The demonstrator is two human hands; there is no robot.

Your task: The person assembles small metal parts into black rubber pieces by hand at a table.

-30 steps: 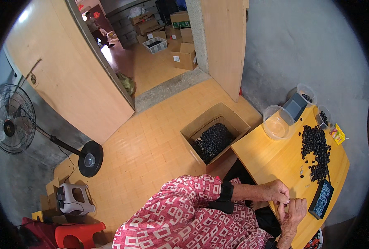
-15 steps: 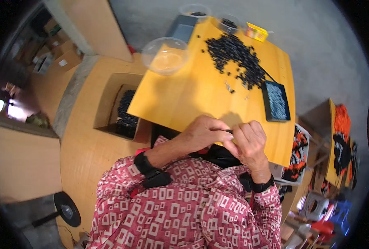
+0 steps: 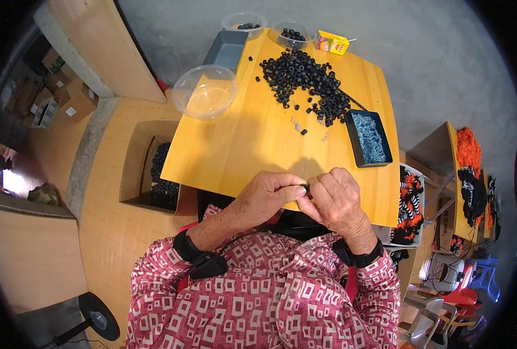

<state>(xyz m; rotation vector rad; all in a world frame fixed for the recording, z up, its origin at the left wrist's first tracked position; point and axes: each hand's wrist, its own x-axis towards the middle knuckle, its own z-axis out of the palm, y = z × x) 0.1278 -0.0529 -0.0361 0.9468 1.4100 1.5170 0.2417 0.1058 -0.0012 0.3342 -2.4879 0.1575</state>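
Note:
Both hands meet just above the near edge of the yellow table (image 3: 223, 154). My left hand (image 3: 267, 195) pinches a small black part (image 3: 306, 188), mostly covered by the fingertips. Curled fingers of my right hand (image 3: 335, 200) close on the same part from the other side; whether they hold a second piece is hidden. Farther back lies a heap of small black ring-like pieces (image 3: 296, 75). A few tiny metal springs (image 3: 296, 124) lie loose at its near side. To the right, a black tray (image 3: 370, 138) holds many small pale-silver bits.
An empty clear bowl (image 3: 205, 93) overhangs the table's left edge, beside a grey tray (image 3: 226, 51). Two clear bowls and a yellow box (image 3: 332, 43) stand at the back. Below left is a cardboard carton (image 3: 142, 163) of dark pieces; at right, a white bin (image 3: 420, 215) of orange-and-black items.
The whole view has shifted, so the table and its things sit farther left in the picture. Both hands stay together at the small black part, in nearly the same pose.

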